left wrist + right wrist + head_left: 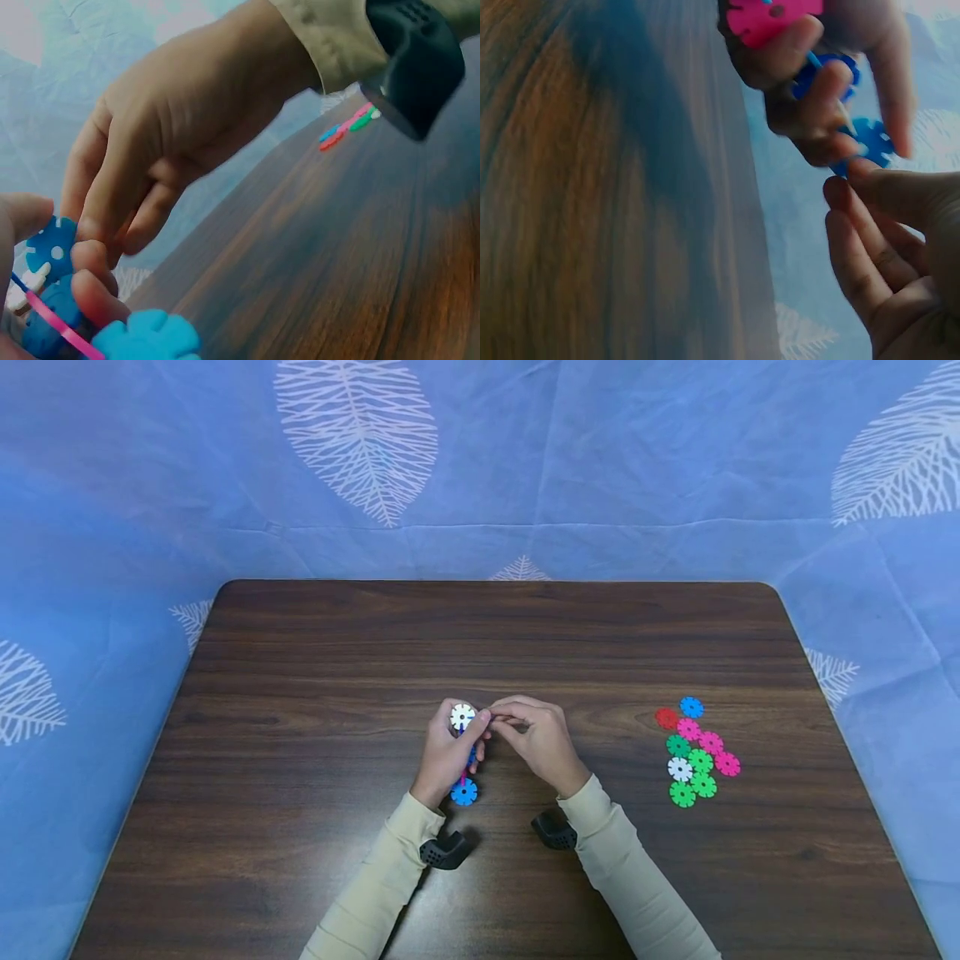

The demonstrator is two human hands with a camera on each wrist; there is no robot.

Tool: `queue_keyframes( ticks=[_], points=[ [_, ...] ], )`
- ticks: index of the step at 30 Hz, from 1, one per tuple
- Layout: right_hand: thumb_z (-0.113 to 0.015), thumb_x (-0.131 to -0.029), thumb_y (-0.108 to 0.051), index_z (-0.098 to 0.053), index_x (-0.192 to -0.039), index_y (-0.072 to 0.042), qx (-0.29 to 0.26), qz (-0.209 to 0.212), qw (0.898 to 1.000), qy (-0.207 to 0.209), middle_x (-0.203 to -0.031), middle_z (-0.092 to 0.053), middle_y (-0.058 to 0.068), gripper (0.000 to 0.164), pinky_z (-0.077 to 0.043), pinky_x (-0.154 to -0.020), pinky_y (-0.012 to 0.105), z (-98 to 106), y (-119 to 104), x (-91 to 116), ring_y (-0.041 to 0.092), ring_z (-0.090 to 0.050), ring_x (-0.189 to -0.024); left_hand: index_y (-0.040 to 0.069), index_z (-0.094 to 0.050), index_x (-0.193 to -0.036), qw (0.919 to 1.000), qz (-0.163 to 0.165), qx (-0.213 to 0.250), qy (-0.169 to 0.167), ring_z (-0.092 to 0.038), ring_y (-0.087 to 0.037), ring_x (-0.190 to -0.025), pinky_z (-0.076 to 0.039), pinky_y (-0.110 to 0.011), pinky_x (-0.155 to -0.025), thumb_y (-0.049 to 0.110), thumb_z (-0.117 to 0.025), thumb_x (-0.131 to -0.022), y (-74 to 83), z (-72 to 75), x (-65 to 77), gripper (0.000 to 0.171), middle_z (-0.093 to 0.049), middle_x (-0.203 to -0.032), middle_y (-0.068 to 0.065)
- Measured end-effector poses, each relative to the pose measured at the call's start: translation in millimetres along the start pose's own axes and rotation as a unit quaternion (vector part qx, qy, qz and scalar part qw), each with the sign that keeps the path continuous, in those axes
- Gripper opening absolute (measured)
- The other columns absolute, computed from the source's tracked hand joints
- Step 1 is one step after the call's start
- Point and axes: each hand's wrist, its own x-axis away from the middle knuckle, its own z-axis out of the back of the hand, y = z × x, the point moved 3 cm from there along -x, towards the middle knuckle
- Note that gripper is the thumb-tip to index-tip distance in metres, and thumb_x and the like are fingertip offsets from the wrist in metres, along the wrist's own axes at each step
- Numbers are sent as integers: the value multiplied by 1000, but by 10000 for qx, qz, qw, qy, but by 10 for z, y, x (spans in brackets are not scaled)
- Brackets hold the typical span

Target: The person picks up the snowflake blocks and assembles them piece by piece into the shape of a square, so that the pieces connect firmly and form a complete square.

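Blue-pink chain (463,776): long axis near-to-far, blue disc (464,793) nearest; left hand (444,752) grips it; right hand (543,742): hold unclear.

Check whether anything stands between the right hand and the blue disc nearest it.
Nothing visible does: the right hand is already right at the edge of that blue disc, next to the left hand. The separate group of discs lies off to the right, out of the way.
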Motion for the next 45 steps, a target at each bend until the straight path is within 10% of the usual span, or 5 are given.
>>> queue_keyframes(
  ticks=[15, 23, 34, 45],
  points=[
    [-81, -73, -10, -71, -92, -2, 1526, -1034, 9812, 579, -75, -68, 4, 23, -51, -56, 15, 761, 263, 576, 8, -60, -60, 8, -45, -96, 9991, -168, 79, 384, -45, -8, -39, -35, -20, -34, 20, -59, -94, -64, 91, -72, 18, -62, -69, 1],
    [-78, -78, -17, -68, -89, -1, 2303, -2930, 9249, 761, -74, -66, 9, 22, -44, -53, 17, 1238, 381, 1096, 8, -54, -61, 8, -46, -95, 9986, -125, 133, 490, -45, -10, -39, -36, -21, -34, 25, -58, -95, -44, 133, -105, 21, -61, -71, -5],
    [-68, -85, -41, -59, -89, 13, 3037, -4426, 8349, 1216, -79, -64, 31, 55, -41, -60, 47, 1422, 530, 1513, 40, -59, -67, 9, -46, -95, 9987, -85, 128, 494, -45, -10, -40, -36, -22, -35, 27, -58, -95, -31, 139, -93, 22, -62, -70, -1],
    [-65, -86, -44, -64, -91, 16, 3154, -4964, 8038, 898, -93, -62, 35, 60, -43, -59, 49, 1444, 637, 1530, 46, -57, -73, 10, -46, -96, 9986, 94, 200, 477, -46, -11, -41, -36, -21, -35, 27, -57, -96, -19, 177, -70, 20, -62, -70, -1]
  ],
)
